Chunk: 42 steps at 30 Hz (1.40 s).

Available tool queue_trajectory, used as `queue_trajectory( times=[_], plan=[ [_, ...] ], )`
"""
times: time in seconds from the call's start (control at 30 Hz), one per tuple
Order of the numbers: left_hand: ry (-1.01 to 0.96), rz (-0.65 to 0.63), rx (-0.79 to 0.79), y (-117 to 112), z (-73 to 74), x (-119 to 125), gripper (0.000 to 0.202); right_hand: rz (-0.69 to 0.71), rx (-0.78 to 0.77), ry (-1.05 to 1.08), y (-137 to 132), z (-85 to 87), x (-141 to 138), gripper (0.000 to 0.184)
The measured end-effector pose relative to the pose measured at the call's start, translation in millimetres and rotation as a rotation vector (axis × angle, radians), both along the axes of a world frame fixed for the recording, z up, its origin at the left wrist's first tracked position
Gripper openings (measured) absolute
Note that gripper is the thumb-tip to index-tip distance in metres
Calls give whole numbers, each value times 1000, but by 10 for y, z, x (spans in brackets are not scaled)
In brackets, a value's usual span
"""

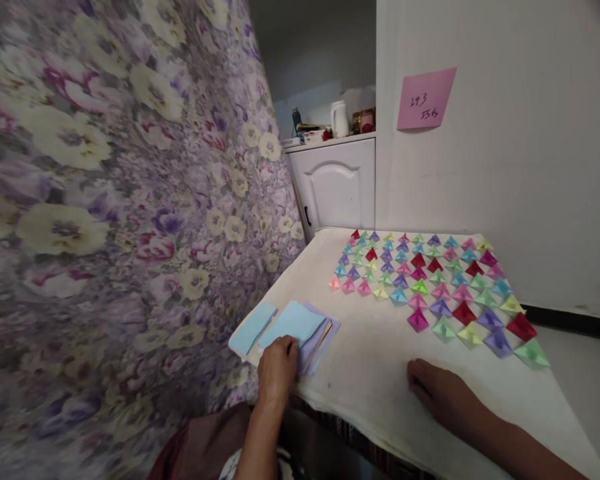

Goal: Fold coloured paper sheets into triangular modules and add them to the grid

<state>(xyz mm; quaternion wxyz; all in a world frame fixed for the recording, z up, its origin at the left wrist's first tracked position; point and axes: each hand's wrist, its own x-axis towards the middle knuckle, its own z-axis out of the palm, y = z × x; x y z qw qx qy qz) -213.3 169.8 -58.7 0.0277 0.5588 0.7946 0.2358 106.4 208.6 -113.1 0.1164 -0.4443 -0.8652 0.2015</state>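
My left hand is closed at the near edge of a light blue paper sheet, fingers curled and thumb against it. The sheet lies askew over a stack of coloured paper, mostly purple on top, with several other colours showing at its side. Left of it is a narrower light blue paper pile. My right hand rests on the white-covered table, fingers curled in and nothing seen in them. Beyond it stand rows of small folded paper pieces in many colours.
A floral curtain hangs along the left side. Behind the table are a white wall with a pink note and a white cabinet with a white jug on top.
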Motion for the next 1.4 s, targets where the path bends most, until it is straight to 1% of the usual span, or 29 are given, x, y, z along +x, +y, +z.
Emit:
queue_trajectory(
  times=[0.1,0.23,0.3,0.37,0.43,0.47,0.5,0.53,0.6,0.63,0.67,0.7,0.77,0.8,0.83,0.9,0.97,1.03,1.1,1.13,1.17,1.2,1.23,1.3,1.33,1.37,1.4],
  plan=[
    [39,60,91,-7,36,6,17,-2,-4,1,-8,18,-2,12],
    [75,135,275,-2,106,0,18,-12,-7,17,-9,12,15,12],
    [83,122,366,5,132,25,18,-13,-17,42,8,-10,33,11],
    [91,62,435,5,140,103,18,-16,-43,93,38,-33,48,9],
    [102,-41,474,-15,127,252,17,-25,-126,192,70,-36,43,8],
    [108,-108,483,-39,112,356,16,-40,-208,266,79,-23,32,9],
    [114,-181,485,-73,92,475,15,-40,-334,368,79,3,17,13],
    [122,-256,484,-118,67,609,15,-61,-516,492,69,42,1,20],
    [141,-403,475,-236,6,894,17,-153,-879,780,9,147,-14,35],
    [158,-490,457,-305,-26,1035,15,-203,-1014,931,-37,205,-6,42],
    [217,-611,419,-375,-57,1166,12,-209,-1131,1039,-90,257,14,50],
    [270,-728,404,-442,-83,1286,10,-192,-1209,1118,-146,300,45,56],
    [318,-903,367,-557,-120,1478,10,-213,-1285,1229,-253,339,132,60],
    [331,-968,372,-601,-129,1552,10,-248,-1279,1281,-298,334,178,56],
    [334,-1014,382,-637,-134,1613,11,-279,-1276,1308,-338,316,221,50],
    [326,-1058,419,-688,-133,1701,11,-340,-1218,1341,-401,259,282,37],
    [310,-1051,437,-731,-132,1753,10,-334,-1153,1352,-448,215,300,27],
    [285,-1015,424,-780,-144,1772,9,-314,-1131,1353,-486,210,291,26],
    [213,-957,424,-846,-170,1762,8,-299,-1098,1371,-514,244,285,28],
    [146,-920,447,-883,-184,1749,12,-294,-1072,1386,-526,269,290,29],
    [52,-868,474,-920,-195,1732,23,-291,-1041,1401,-535,297,301,29],
    [-53,-787,514,-953,-199,1715,33,-288,-1008,1415,-544,326,316,30],
    [-187,-638,544,-978,-193,1699,34,-287,-974,1426,-551,354,334,30],
    [-458,-354,544,-993,-153,1680,34,-290,-913,1444,-566,413,366,31],
    [-607,-245,524,-980,-119,1683,37,-294,-891,1453,-574,444,376,33],
    [-785,-165,484,-954,-80,1696,42,-298,-873,1466,-580,477,380,34],
    [-971,-115,429,-919,-37,1720,49,-300,-863,1480,-586,510,381,35]
  ],
)
